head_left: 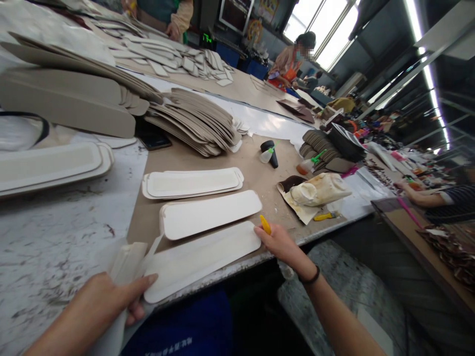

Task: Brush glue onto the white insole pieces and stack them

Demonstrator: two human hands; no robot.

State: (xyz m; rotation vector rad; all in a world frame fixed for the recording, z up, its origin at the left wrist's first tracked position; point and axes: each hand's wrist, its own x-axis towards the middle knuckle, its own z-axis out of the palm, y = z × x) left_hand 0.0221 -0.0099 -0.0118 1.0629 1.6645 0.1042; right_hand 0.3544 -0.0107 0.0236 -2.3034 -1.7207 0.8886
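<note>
Head view: beside the long white round-cornered panel point(204, 259) on the table point(74, 257), the left hand point(111, 296) holds pale thin strips point(128, 259), thumb at its left end. At its right end, the right hand point(280, 242) grips a slim yellow tool point(264, 225). Beyond it lie fanned grey-brown flat pieces point(196, 118).

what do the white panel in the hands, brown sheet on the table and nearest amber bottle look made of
White panel: perhaps coated board or leather; smooth, matte, crisply cut. Brown sheet: probably paper, dull, thin edge. Amber bottle: likely translucent plastic; contents show through.
</note>
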